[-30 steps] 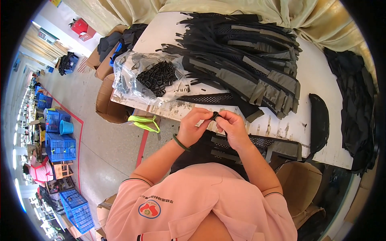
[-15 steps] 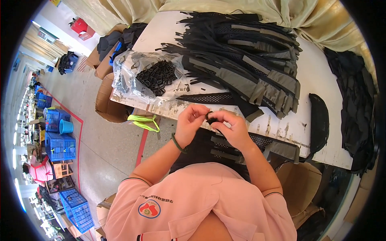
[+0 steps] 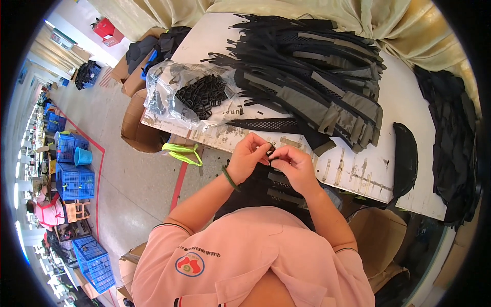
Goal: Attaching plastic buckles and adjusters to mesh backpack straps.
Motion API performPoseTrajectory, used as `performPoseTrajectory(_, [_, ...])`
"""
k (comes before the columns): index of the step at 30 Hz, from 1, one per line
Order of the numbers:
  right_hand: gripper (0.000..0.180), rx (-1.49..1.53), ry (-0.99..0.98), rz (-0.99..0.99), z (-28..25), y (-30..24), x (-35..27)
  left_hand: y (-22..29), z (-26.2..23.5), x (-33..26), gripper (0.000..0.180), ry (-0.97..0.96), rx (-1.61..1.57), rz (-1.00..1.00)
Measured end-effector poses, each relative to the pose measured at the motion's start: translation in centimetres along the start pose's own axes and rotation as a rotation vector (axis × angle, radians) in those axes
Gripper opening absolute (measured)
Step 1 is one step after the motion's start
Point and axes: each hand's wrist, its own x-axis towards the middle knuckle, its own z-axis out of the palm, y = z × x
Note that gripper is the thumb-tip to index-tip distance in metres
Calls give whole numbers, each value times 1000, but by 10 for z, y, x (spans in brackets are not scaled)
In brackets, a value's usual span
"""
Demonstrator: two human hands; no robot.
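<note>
My left hand (image 3: 249,156) and my right hand (image 3: 293,165) meet at the near edge of the white table (image 3: 358,171), fingertips pinched together on a small black plastic buckle (image 3: 270,152). A black mesh strap piece (image 3: 266,184) hangs from the buckle down over my lap. A green band circles my left wrist. A clear plastic bag of black buckles (image 3: 197,94) lies on the table's left end. A big heap of black and grey strap pieces (image 3: 317,77) covers the table's middle.
A black curved pad (image 3: 405,153) and dark fabric (image 3: 452,138) lie at the table's right. Cardboard boxes (image 3: 137,123) stand left of the table, another box (image 3: 376,238) at my right. Neon green straps (image 3: 181,152) hang below the table edge. Blue crates (image 3: 74,163) stand on the floor.
Both hands stay together at the table edge; the fingers have shifted slightly on the buckle and strap.
</note>
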Motion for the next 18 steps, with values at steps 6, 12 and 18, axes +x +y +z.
performPoseTrajectory(6, [26, 168, 122, 108, 0, 10, 2, 5, 4, -5, 10, 20, -56, 22])
performPoseTrajectory(12, [26, 256, 170, 110, 5, 11, 6, 2, 2, -9, 11, 3, -21, 120])
performPoseTrajectory(18, [27, 221, 161, 106, -1, 14, 5, -7, -4, -12, 21, -144, 75, 204])
